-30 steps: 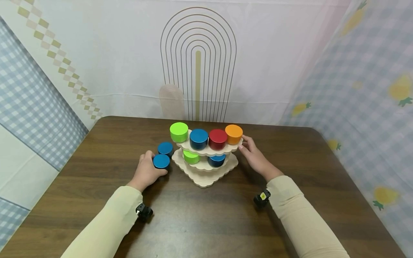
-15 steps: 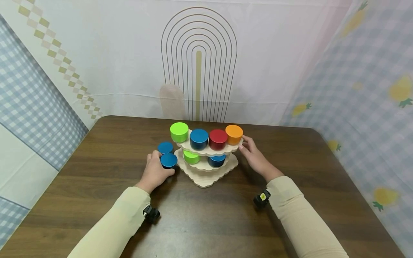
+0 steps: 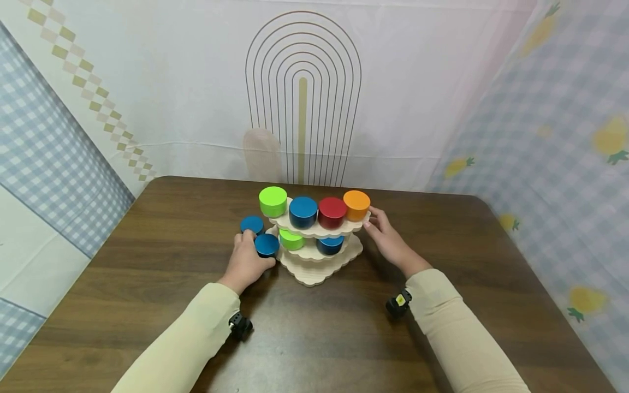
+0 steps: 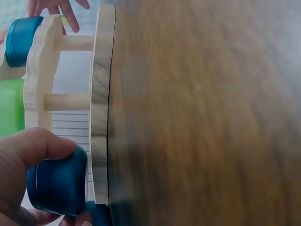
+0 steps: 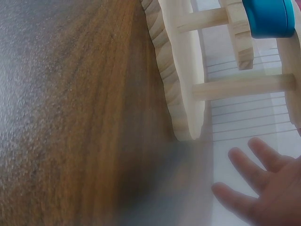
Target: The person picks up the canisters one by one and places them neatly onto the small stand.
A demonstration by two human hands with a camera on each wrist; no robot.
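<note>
My left hand (image 3: 245, 262) grips a round blue tin (image 3: 267, 245) between thumb and fingers. That tin is at the left corner of a three-tier wooden stand (image 3: 310, 275); in the left wrist view it is slightly above the level of the bottom tier. Behind it a second blue tin (image 3: 251, 225) stands on the table. With its fingers extended, my right hand (image 3: 388, 240) touches the right edge of the top tier; the right wrist view leaves out its contact. A green tin (image 3: 272, 202), blue tin (image 3: 303, 213), red tin (image 3: 332, 213) and orange tin (image 3: 356, 204) line the top tier.
On the middle tier sit another green tin (image 3: 292, 240) and another blue tin (image 3: 330, 245). The stand rests on a dark wooden table (image 3: 314, 338). A patterned cloth (image 3: 196, 98) hangs behind the table, with checked cloth on both sides.
My left hand has carried the blue tin rightward, from beside the stand to the left corner of its bottom tier. My right hand and the stand have stayed in place.
</note>
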